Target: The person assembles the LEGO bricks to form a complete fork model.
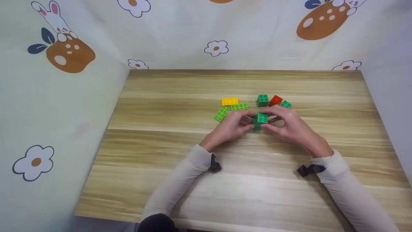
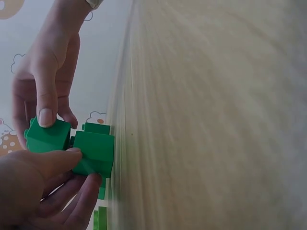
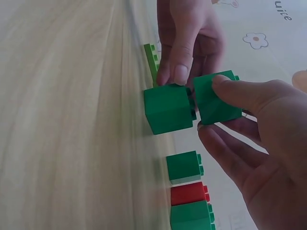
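Note:
Two square green toy building bricks are held one over the other, close above the wooden table. My left hand (image 1: 230,127) pinches the lower green brick (image 3: 168,109) between thumb and fingers, its studs facing up. My right hand (image 1: 289,124) grips the upper green brick (image 3: 217,98) by its sides, slightly tilted. In the right wrist view a narrow gap shows between the lower brick's studs and the upper brick's underside. The head view shows the studs on top of the upper brick, which partly covers the lower one.
Behind the hands on the table (image 1: 154,154) lie a yellow brick (image 1: 229,101), two light green bricks (image 1: 222,113), a green brick (image 1: 262,100), a red brick (image 1: 276,100) and another green brick (image 1: 285,104). A patterned cloth wall (image 1: 180,38) stands along the back edge.

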`<state>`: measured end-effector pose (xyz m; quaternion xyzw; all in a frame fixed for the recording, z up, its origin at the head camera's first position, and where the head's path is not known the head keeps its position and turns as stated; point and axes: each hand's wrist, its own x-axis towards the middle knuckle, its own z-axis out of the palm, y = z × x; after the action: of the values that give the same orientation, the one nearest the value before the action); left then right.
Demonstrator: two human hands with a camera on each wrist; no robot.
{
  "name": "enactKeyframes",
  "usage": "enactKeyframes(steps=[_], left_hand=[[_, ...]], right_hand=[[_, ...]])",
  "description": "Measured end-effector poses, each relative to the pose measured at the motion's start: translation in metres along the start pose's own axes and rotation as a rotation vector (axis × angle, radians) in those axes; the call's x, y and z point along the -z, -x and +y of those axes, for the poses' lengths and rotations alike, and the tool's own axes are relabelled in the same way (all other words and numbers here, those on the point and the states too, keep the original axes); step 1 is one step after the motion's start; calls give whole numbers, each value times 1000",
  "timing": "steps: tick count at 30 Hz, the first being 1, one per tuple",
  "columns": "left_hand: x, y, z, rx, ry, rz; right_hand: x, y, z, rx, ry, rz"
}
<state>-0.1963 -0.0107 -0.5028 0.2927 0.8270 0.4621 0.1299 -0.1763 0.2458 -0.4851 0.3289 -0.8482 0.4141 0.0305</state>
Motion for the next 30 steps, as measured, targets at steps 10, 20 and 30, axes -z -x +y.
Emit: enactKeyframes(steps=[10,20,30], left_hand=[[1,0,-2,14,35,-17],[-1,-1,-3,6,27,-6],[-2,-2,-3,24,29,3]], right_hand=[[-5,1,2,5,60,4],[-10,3,3,-17,69,35],[-10,2,2,-52,62,29]])
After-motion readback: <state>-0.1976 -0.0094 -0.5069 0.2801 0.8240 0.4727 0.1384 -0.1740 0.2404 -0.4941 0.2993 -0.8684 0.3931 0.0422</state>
